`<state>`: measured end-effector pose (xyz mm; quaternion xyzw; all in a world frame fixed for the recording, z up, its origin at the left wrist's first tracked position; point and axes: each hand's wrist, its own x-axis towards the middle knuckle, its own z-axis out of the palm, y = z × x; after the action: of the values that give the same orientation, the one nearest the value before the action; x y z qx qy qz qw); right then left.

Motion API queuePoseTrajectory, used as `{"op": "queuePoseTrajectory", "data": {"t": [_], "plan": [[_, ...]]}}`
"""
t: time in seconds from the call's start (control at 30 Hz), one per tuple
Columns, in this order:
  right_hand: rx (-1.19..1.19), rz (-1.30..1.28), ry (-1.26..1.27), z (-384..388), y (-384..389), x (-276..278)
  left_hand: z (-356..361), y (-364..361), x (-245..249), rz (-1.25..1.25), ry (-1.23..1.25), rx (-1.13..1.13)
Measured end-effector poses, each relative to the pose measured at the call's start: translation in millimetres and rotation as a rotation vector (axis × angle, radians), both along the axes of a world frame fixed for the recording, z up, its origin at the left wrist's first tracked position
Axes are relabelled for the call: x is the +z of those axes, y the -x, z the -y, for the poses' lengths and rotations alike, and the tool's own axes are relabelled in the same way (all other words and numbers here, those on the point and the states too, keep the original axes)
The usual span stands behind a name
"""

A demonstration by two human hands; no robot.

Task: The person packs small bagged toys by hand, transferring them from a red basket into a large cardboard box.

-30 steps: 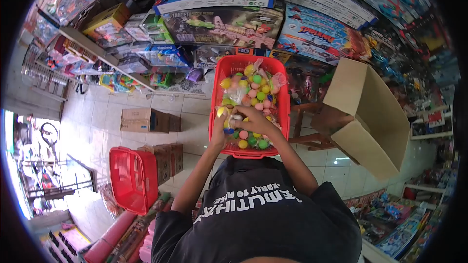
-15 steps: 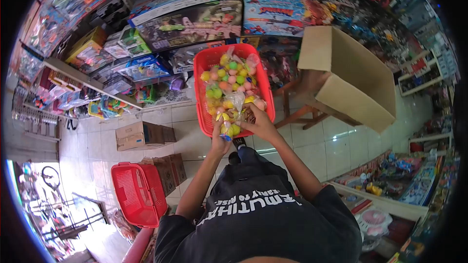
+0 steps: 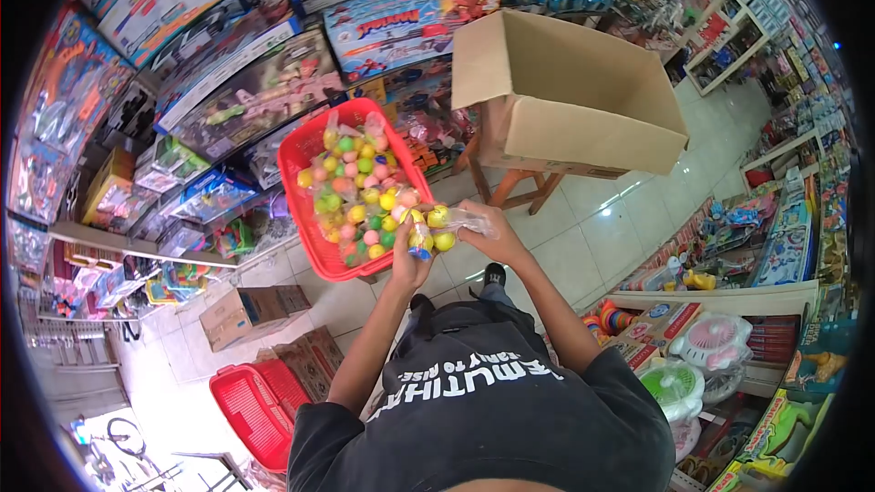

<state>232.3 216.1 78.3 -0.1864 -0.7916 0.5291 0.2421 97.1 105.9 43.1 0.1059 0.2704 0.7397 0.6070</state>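
A clear plastic bag of yellow balls [image 3: 441, 239] is between my two hands, just off the near right corner of a red basket [image 3: 313, 248]. My left hand [image 3: 411, 261] is closed around the bag's left side, where a blue and yellow part shows. With its fingers bent, my right hand [image 3: 495, 235] grips the other side, by the loose clear plastic that sticks out to the right. Inside the basket lie many bagged balls [image 3: 351, 169] in yellow, green, pink and orange.
An open cardboard box [image 3: 592, 141] rests on a wooden stool [image 3: 521, 187] ahead to the right. Toy boxes [image 3: 401, 29] line the shelves in front. To the left on the tiled floor are a closed carton [image 3: 251, 314] and another red basket [image 3: 255, 410]. Packaged fans [image 3: 711, 342] stand at right.
My view has turned right, so the basket now sits further left. The bag has moved from above the basket to beyond its near right corner, its loose plastic now pointing right.
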Motion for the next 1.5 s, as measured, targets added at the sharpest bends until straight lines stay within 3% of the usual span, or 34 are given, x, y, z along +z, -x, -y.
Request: {"op": "queuePoseTrajectory", "data": {"t": [0.23,0.43,0.53,0.63,0.8,0.87,1.0,1.07,1.13,1.2,1.27,1.33,1.4,1.43,1.5], "plan": [[-0.164,-0.143,0.283,-57,-64,28,-72,-41,13,-0.023,0.057,0.071],[-0.286,-0.268,0.546,-119,-123,18,-134,-81,25,-0.064,-0.014,0.024],[-0.25,-0.246,0.473,-149,-152,13,-161,-99,32,-0.092,-0.019,-0.028],[-0.28,-0.152,0.472,-170,-177,27,-183,-109,40,-0.318,0.033,-0.13],[-0.302,-0.167,0.475,-207,-209,28,-218,-111,65,-0.371,0.047,-0.114],[-0.313,-0.186,0.488,-222,-215,31,-233,-110,76,-0.506,0.054,-0.048],[-0.406,-0.137,0.38,-262,-216,63,-268,-102,96,-0.491,0.064,-0.04],[-0.442,-0.049,-0.032,-299,-225,68,-287,-95,101,-0.364,0.083,-0.048],[-0.495,0.033,-0.104,-331,-221,68,-312,-83,103,-0.321,-0.029,-0.095],[-0.54,0.11,-0.181,-360,-207,71,-337,-75,109,-0.306,0.024,-0.12],[-0.284,0.191,-0.179,-383,-184,79,-365,-76,113,-0.331,0.148,0.036],[-0.204,0.282,-0.101,-409,-164,60,-383,-66,102,-0.187,0.171,0.031],[0.024,0.363,-0.325,-434,-143,28,-397,-54,88,-0.006,0.174,-0.109],[0.029,0.372,-0.316,-443,-134,12,-402,-51,83,0.004,0.182,-0.108],[0.126,0.442,-0.101,-458,-117,-14,-411,-50,74,0.06,0.308,-0.068]]}}
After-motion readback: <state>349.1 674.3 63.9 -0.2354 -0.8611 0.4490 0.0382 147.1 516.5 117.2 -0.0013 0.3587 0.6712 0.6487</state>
